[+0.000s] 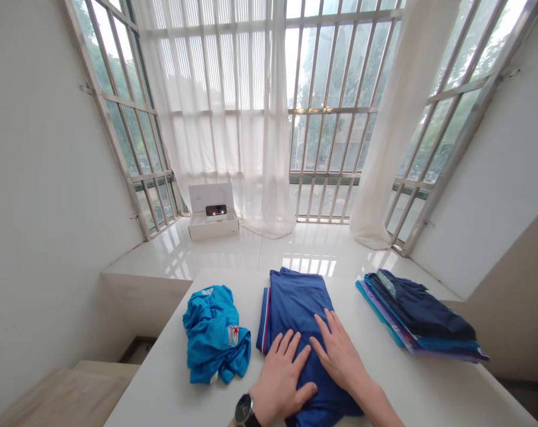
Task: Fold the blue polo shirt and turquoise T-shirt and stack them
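Observation:
A dark blue garment (298,290) lies folded into a long strip on the white table, with a red and white striped edge along its left side. My left hand (283,373) rests on its near part, fingers spread, a black watch (245,409) on the wrist. To the right, my right hand (338,350) lies flat on the same cloth with its fingers apart. A crumpled bright blue garment (215,335) sits to the left of my hands. Over on the right, a stack of folded clothes (422,314) has a dark navy piece on top.
Beyond the table (162,362) runs a glossy white window sill (233,255). An open white box (213,228) with a dark object in it stands there. Sheer curtains (269,148) hang before the barred windows. A wooden surface (60,397) shows at lower left.

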### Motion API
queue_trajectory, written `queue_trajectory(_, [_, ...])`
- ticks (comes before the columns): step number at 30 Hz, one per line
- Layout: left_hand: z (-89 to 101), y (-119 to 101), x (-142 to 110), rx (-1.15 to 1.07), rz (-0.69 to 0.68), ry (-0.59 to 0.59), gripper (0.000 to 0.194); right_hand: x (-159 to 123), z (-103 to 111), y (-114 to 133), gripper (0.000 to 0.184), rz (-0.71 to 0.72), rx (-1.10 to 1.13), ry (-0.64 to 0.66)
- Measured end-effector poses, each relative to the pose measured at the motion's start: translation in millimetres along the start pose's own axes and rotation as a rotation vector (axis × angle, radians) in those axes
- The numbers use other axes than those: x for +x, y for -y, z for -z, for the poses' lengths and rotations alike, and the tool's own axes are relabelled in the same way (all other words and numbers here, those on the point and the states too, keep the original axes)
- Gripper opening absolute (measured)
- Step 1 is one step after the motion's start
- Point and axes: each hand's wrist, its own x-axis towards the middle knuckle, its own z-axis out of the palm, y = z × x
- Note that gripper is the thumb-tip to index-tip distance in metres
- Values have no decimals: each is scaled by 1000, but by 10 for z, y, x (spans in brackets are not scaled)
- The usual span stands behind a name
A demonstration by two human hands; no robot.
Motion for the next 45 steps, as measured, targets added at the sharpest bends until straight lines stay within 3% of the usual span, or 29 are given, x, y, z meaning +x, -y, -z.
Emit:
queue_trajectory(5, [35, 100, 239, 8, 3, 84, 81, -358, 10, -53, 65, -63, 28, 122])
queue_trajectory(12, [159, 248, 202, -126, -116, 240, 102, -450, 16, -167, 64, -87, 41, 76])
queue_trajectory(16, [299, 330, 65, -154, -142, 228, 80, -501, -21, -203, 61, -63, 68, 36])
queue_trajectory(23, [486, 307, -91, 34, -218, 122, 39, -563, -79, -259, 61, -74, 90, -24])
queue_trajectory(29, [477, 284, -94, 110, -298, 137, 33, -611, -188, -320, 56, -61, 55, -182])
queue_trajectory(32, [410, 342, -59, 101, -300, 100, 29, -637, -182, -322, 44, 12, 39, -379])
queue_trajectory(36, [330, 431, -20, -6, -275, 5, 20, -773, -82, -205, 27, 233, 126, -576])
queue_trajectory(41, [274, 454, 3, -53, -146, -103, 16, -936, 13, 141, 22, 529, 159, -542])
queue_trajectory(45, [202, 442, 10, -52, -61, -189, 16, -888, 28, 350, 35, 577, 106, -425])
